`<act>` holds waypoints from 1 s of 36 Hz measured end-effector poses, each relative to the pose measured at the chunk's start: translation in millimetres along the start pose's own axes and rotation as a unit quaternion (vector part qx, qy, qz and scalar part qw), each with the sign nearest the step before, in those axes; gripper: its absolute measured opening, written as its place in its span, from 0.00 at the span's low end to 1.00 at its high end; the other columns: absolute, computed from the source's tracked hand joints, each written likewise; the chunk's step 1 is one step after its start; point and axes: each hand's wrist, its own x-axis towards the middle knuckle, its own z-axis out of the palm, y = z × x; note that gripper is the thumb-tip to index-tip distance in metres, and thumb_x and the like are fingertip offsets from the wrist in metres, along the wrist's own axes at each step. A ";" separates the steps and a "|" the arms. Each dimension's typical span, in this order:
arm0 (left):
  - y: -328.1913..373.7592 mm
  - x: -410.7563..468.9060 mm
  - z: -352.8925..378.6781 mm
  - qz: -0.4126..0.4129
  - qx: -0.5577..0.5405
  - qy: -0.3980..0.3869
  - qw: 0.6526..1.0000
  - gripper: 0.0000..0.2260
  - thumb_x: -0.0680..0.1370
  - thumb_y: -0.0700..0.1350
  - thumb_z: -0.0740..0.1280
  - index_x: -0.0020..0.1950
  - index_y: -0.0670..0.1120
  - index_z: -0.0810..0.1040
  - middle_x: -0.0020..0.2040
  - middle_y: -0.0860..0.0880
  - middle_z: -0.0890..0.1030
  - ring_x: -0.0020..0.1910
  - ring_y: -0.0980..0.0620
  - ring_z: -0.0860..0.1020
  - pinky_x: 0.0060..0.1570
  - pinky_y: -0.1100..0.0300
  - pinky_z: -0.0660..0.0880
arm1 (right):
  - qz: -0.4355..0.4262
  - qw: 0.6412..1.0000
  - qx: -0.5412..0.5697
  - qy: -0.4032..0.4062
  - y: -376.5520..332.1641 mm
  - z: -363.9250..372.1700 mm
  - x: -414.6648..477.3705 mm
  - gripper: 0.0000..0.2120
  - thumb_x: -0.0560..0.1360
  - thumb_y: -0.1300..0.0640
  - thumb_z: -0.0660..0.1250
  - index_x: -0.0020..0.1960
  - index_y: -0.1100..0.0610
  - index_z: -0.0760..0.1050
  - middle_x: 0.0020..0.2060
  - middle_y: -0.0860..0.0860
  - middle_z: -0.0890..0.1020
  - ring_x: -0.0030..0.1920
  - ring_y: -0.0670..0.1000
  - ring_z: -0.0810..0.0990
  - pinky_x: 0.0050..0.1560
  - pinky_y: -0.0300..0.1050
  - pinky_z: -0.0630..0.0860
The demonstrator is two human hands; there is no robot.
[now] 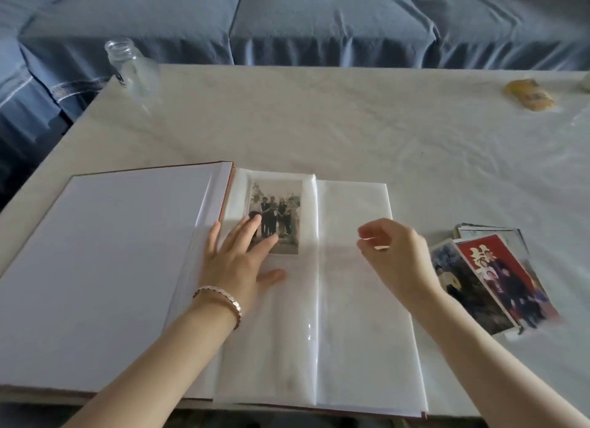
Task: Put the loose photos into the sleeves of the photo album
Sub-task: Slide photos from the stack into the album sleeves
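Only 1 view is given, taken by a wide-angle camera worn on the head. The worktop [351,124] is looked at from above its near edge, forward and steeply down. The open photo album [111,268] is seen at close range across the lower half, the left hand [236,258] and right hand [396,258] reaching in from the bottom edge. A blue sofa [319,22] is caught along the top.

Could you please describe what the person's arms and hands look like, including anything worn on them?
Both forearms are bare, with no sleeves in view. The left hand wears a bracelet at the wrist: a band of small metal links with a pinkish-gold shine. The right hand and its wrist are bare. No rings show on either hand.
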 end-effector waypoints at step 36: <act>40.7 -33.6 4.8 -0.032 -0.105 -0.085 0.990 0.23 0.76 0.64 0.54 0.64 0.51 0.62 0.77 0.52 0.43 0.71 0.60 0.35 0.67 0.65 0.31 | 0.068 0.979 0.181 0.066 19.8 -46.2 -68.1 0.01 0.77 0.58 0.62 0.47 0.54 0.71 0.32 0.46 0.80 0.29 0.36 0.78 0.23 0.29 0.70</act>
